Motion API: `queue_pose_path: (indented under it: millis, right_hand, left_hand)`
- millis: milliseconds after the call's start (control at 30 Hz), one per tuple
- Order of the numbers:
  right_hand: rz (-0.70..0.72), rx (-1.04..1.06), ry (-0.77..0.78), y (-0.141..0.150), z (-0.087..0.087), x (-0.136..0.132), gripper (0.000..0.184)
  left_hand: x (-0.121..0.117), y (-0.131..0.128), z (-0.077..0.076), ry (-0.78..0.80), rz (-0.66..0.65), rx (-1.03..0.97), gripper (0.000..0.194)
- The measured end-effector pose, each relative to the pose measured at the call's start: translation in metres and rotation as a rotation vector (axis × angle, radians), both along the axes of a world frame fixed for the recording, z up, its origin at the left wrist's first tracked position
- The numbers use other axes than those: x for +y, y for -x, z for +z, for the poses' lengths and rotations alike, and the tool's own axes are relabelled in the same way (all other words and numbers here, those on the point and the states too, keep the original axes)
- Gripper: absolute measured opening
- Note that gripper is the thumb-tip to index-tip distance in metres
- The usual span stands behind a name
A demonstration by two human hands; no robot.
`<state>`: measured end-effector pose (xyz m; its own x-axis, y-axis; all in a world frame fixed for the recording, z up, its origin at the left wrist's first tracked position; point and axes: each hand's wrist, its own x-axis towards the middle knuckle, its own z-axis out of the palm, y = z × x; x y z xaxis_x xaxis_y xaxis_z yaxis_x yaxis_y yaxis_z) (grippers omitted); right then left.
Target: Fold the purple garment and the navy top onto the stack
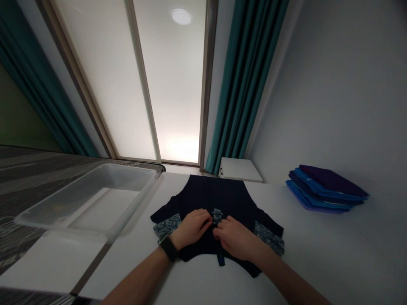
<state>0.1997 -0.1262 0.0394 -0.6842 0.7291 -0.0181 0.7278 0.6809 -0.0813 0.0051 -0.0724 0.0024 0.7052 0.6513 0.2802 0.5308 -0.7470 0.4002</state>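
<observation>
A dark navy garment is laid flat on a white tabletop, with its left corner near the table's left edge. Open tabletop is left to its right and in front of it. The left hand, with a black watch on the wrist, and the right hand are placed on the garment's middle, almost touching. The fingers of both hands are held together and curled down at a fold; whether cloth is pinched cannot be told. A small paisley patch is seen just above the fingertips, two larger paisley panels lie at the sides, and one blue strip shows at the near edge.

Beyond the left edge, one translucent plastic tub is seen on a dark patterned surface. At the right, one stack of folded blue and purple garments is placed well apart, with at least four layers visible. One white box stands past the far edge.
</observation>
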Motion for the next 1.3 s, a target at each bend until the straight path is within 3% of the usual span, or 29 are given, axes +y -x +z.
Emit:
queue_pose_path:
  millis: [233, 533, 700, 833, 1000, 1233, 1300]
  right_hand:
    - [0.037, 0.025, -0.139, 0.005, -0.022, 0.000, 0.014]
    - [-0.216, 0.276, -0.087, -0.013, -0.026, -0.020, 0.019]
    - [-0.165, 0.291, -0.092, -0.019, -0.027, -0.035, 0.039]
    - [-0.133, 0.260, -0.042, -0.018, -0.026, -0.043, 0.043]
    - [-0.164, 0.290, 0.033, -0.014, -0.026, -0.042, 0.035]
    - [-0.246, 0.283, -0.037, 0.000, -0.034, -0.034, 0.008]
    - [-0.272, 0.293, -0.062, 0.002, -0.037, -0.033, 0.013]
  left_hand:
    - [0.001, 0.000, -0.003, -0.009, 0.006, 0.003, 0.012]
    - [0.000, 0.000, -0.002, -0.011, 0.010, -0.003, 0.011]
    - [0.000, 0.000, -0.001, -0.013, -0.004, -0.006, 0.011]
    - [0.000, 0.000, -0.001, -0.019, -0.013, 0.005, 0.012]
    - [-0.001, 0.000, -0.001, -0.022, -0.010, 0.001, 0.011]
    - [0.000, 0.000, -0.003, -0.022, -0.011, -0.004, 0.012]
    - [0.000, 0.000, -0.003, -0.022, -0.011, 0.000, 0.012]
